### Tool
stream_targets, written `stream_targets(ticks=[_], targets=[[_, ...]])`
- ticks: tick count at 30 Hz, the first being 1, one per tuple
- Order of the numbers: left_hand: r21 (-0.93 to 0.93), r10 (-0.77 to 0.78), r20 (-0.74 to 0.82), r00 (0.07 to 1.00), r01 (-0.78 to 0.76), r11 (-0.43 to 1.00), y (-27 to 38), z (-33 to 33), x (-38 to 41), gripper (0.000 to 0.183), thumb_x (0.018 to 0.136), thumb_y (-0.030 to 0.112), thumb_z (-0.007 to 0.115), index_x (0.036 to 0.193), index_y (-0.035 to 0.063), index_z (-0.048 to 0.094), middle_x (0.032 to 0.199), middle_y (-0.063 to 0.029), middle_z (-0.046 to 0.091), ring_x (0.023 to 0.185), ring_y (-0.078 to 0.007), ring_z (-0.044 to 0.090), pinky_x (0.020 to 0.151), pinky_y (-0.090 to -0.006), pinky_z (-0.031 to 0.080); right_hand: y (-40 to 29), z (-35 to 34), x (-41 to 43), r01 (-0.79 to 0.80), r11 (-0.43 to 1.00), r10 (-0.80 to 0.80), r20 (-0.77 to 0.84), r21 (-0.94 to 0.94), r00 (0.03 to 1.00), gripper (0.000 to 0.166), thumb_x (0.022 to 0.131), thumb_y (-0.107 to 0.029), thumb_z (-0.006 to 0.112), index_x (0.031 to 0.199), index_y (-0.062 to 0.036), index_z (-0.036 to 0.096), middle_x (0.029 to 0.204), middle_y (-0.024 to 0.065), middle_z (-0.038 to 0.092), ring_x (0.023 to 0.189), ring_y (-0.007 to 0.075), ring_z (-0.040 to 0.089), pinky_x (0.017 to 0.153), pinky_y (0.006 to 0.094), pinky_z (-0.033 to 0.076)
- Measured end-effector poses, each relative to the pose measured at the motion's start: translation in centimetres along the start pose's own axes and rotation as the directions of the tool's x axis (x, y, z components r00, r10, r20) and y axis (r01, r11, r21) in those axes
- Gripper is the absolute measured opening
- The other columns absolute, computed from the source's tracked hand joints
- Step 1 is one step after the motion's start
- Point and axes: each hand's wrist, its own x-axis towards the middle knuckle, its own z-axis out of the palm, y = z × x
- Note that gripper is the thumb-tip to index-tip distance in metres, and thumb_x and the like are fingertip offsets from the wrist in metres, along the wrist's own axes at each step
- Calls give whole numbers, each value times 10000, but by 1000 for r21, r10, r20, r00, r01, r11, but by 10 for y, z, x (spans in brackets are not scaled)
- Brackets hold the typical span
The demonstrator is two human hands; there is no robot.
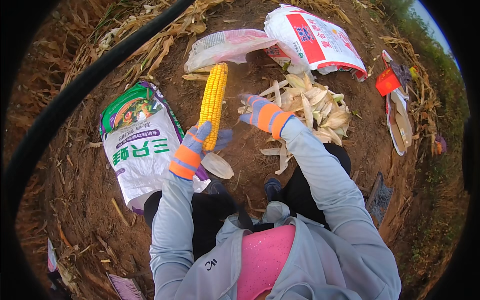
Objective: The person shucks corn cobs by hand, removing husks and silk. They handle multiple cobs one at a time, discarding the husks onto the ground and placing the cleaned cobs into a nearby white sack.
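Observation:
A husked ear of yellow corn [213, 101] stands nearly upright in my left hand [198, 140], thumb on the near side and blurred fingers behind its lower end. My right hand [264, 112] is to the right of the corn, apart from it, with nothing visible in its spread, blurred fingers. Both hands wear grey-blue knit gloves with orange bands. Beside and beyond the right hand lies a heap of pale corn husks [318, 101]. A single loose husk [217, 165] rests on the soil below the left hand.
A white, green and purple woven sack [140, 150] lies flat at the left. Ahead is a white and red fertilizer sack [318, 37] with a crumpled translucent plastic liner [228, 45]. Dry corn stalks [157, 48] edge the soil. A red box [388, 81] and opened cardboard [399, 120] lie right.

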Motion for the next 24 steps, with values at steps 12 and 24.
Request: stream_targets(ticks=[12, 24], targets=[[500, 263, -234, 936, -116, 858, -27, -26, 14, 550, 838, 492, 478, 1105, 12, 463, 918, -71, 564, 771, -154, 576, 634, -282, 486, -89, 1, -6, 13, 1000, -17, 143, 28, 990, 425, 686, -411, 655, 797, -13, 554, 758, 178, 553, 758, 321, 541, 709, 386, 424], [36, 85, -194, 977, -79, 996, -10, -9, 4, 592, 833, 501, 466, 1003, -65, 498, 759, -225, 610, 680, -317, 631, 608, -355, 535, 5, -43, 18, -465, 864, 482, -51, 192, 874, 369, 805, -341, 543, 990, -22, 564, 976, 166, 591, 899, 316, 551, 771, 361, 425]])
